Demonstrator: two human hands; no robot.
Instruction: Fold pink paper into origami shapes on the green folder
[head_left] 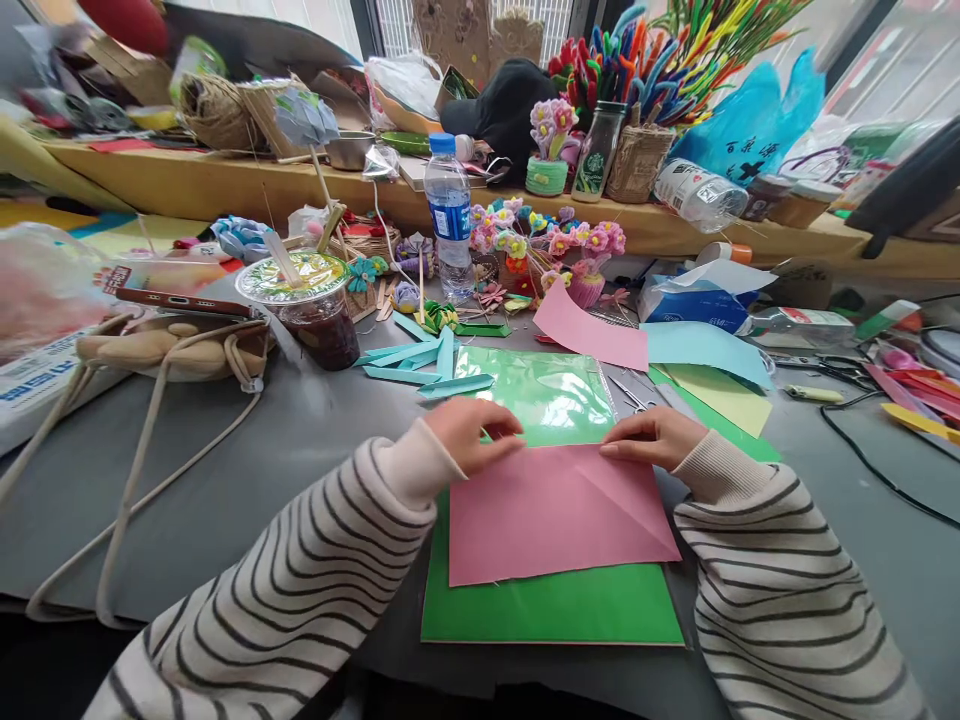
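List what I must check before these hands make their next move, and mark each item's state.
1. Left hand and right hand both at the pink sheet's far edge: ok.
2. Pink sheet free of creases: not ok, a diagonal one shows toward its right side.
3. Pink sheet wholly within the green sheet beneath: not ok, its near right corner overhangs.
4. Small scissors off the pink sheet: ok, they lie beyond it.
5. Lid on the drink cup: ok.
6. Bottle cap screwed tight: cannot tell, though it is on.
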